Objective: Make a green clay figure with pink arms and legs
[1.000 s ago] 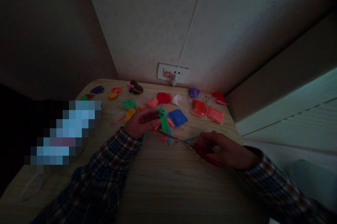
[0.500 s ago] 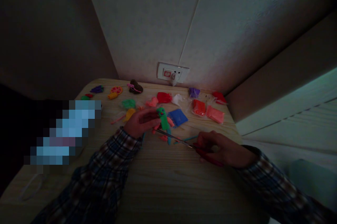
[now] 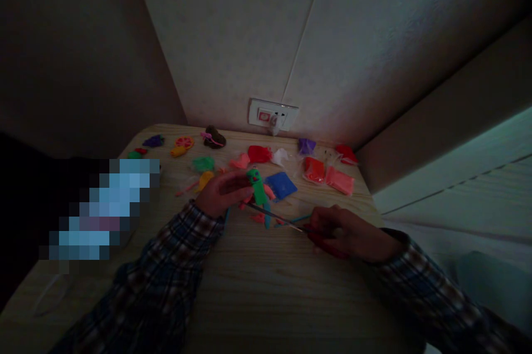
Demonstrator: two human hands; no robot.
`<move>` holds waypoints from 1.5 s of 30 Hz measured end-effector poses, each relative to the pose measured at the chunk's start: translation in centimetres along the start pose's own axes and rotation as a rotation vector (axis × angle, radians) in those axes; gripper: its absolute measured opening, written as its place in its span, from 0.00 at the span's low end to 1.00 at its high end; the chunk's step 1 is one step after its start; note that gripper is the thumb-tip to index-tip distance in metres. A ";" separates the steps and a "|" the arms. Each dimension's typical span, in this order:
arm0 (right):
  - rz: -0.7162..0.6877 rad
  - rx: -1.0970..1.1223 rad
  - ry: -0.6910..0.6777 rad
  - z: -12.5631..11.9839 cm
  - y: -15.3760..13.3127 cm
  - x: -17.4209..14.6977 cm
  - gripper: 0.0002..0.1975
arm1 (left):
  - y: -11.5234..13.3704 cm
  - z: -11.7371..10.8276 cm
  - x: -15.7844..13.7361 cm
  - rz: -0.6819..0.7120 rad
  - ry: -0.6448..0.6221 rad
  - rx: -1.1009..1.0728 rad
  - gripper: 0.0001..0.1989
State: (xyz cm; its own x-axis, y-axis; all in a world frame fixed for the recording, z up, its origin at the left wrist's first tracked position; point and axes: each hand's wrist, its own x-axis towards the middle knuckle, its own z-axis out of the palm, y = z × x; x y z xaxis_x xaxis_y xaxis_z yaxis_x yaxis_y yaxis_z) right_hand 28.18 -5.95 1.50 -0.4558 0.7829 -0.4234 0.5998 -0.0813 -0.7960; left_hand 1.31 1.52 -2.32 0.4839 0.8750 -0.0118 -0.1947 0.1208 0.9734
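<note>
My left hand (image 3: 222,193) holds a small clay figure (image 3: 258,190) with a green head and body, pink arms and a blue leg, upright above the wooden table (image 3: 266,287). Red-handled scissors (image 3: 291,225) sit in my right hand (image 3: 347,232); their thin blades reach left to the figure's lower body. A thin blue clay strip (image 3: 297,219) lies on the table just behind the blades.
Clay lumps lie along the back: a blue slab (image 3: 281,184), red (image 3: 259,153), orange-red packs (image 3: 328,175), purple (image 3: 306,146), green (image 3: 203,164), yellow (image 3: 204,180). Small clay models (image 3: 214,138) stand at back left. A wall socket (image 3: 272,114) is behind. A blurred patch is at left.
Almost nothing has shifted; my right hand and the scissors have crept slightly up and left toward the figure.
</note>
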 end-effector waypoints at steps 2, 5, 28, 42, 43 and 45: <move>0.002 0.011 -0.003 0.0 0.0 0.0 0.17 | 0.1 0.1 0.0 -0.002 0.000 -0.017 0.17; 0.003 0.017 -0.002 0.0 0.1 0.0 0.18 | 0.2 0.2 0.0 0.002 0.016 -0.043 0.17; -0.004 -0.032 0.037 0.1 0.2 0.0 0.18 | -0.2 -0.1 0.1 0.021 0.044 -0.051 0.16; -0.004 -0.028 0.036 0.1 0.3 -0.1 0.17 | 0.0 -0.1 0.1 0.022 0.015 -0.061 0.13; -0.004 -0.024 0.030 0.1 0.3 -0.1 0.17 | 0.0 -0.1 0.1 0.022 0.013 -0.068 0.13; -0.003 0.000 0.017 0.2 0.3 0.1 0.17 | 0.0 0.0 0.1 0.020 0.014 -0.082 0.14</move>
State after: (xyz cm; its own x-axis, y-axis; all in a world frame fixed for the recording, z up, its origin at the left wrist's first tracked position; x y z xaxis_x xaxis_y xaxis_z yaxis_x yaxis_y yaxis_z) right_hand 28.20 -6.03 1.21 -0.4465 0.7935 -0.4135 0.5983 -0.0788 -0.7974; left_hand 1.35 1.61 -2.31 0.4677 0.8839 0.0041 -0.2736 0.1404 0.9515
